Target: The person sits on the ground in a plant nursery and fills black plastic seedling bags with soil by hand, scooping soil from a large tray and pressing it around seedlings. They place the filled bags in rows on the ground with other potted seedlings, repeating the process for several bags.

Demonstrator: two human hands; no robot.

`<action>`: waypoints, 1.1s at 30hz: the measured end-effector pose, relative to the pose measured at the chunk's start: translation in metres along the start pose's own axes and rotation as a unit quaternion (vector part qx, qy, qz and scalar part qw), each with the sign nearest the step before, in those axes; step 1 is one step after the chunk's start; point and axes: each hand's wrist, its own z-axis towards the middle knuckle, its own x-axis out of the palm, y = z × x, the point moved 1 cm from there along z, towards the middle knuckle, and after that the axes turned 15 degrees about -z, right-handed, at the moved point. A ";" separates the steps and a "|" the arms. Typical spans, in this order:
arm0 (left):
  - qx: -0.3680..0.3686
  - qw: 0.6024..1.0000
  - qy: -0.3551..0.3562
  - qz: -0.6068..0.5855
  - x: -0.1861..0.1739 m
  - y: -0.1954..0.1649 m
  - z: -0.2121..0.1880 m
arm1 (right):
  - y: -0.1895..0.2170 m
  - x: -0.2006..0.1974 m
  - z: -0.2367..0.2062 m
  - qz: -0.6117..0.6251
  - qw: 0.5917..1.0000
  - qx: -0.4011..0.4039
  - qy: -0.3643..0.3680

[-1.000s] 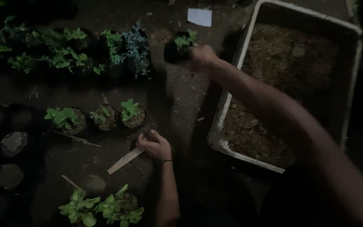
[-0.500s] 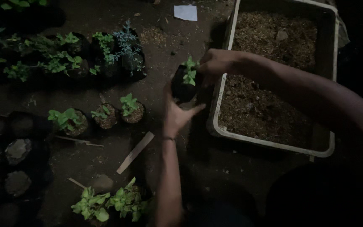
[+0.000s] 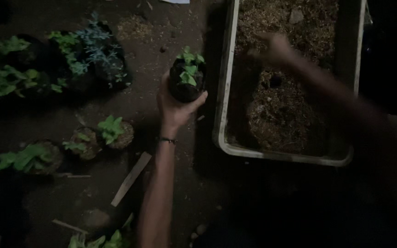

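Observation:
My left hand (image 3: 176, 104) grips a small black grow bag holding a green seedling (image 3: 187, 79), lifted above the dark ground just left of a large white tub (image 3: 223, 124). The tub is filled with brownish soil mix. My right hand (image 3: 274, 48) is blurred above the soil in the tub's upper part, fingers loosely spread, holding nothing that I can make out. A thin band circles my left wrist.
Bagged seedlings (image 3: 111, 133) sit on the ground at left, with more leafy plants (image 3: 70, 59) in a row farther back. A flat wooden stick (image 3: 131, 179) lies near my left forearm. More green leaves (image 3: 102, 239) show at the bottom edge.
My right hand let go of the seedling bag and moved right over the tub's soil. My left hand now holds the bag alone.

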 end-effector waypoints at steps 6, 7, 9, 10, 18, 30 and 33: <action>-0.224 0.972 -0.024 -0.060 0.037 -0.003 0.011 | -0.018 0.118 -0.022 -0.044 0.996 0.035 -0.068; -0.181 0.982 -0.011 -0.043 0.042 -0.004 0.015 | -0.019 0.120 -0.022 -0.031 0.995 0.015 -0.092; -0.117 0.993 0.017 -0.008 0.053 -0.002 0.027 | -0.021 0.111 -0.020 -0.003 0.989 -0.016 -0.145; -0.093 0.995 0.023 0.010 0.060 0.000 0.035 | -0.022 0.106 -0.017 -0.001 0.995 0.011 -0.101; -0.182 0.981 0.068 -0.023 0.120 0.014 0.075 | -0.037 0.047 -0.026 0.371 0.908 0.135 0.139; -0.172 0.971 0.128 0.108 0.146 -0.007 0.089 | -0.007 -0.091 -0.089 0.742 0.668 -0.055 -0.011; -0.196 0.968 0.121 0.096 0.151 -0.007 0.092 | 0.010 -0.108 -0.101 0.735 0.667 -0.120 -0.024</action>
